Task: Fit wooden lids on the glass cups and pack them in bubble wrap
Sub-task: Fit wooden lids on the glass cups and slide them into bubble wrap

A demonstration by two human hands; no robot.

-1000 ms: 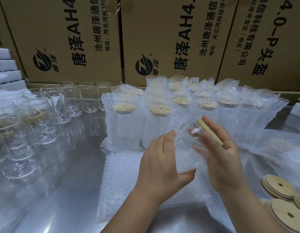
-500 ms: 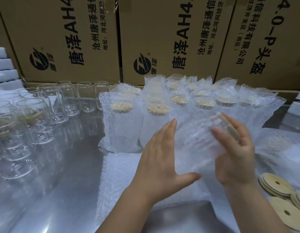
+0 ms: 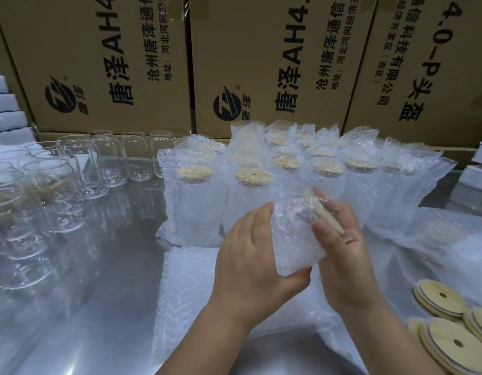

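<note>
A lidded glass cup sits tilted inside a bubble wrap bag that I hold above the table. My left hand grips the bag's lower end, thumb under it. My right hand holds the upper end, fingers over the wooden lid. Behind stand several wrapped cups with lids showing through the wrap. Bare glass cups crowd the left side. Loose wooden lids lie at the lower right.
A stack of flat bubble wrap bags lies under my hands on the shiny metal table. Large cardboard boxes form a wall at the back. White foam pieces are stacked at far left.
The bubble wrap bag now covers the whole cup. My hands have drawn closer together, and the left hand has gone from flat beside the bag to gripping its lower end.
</note>
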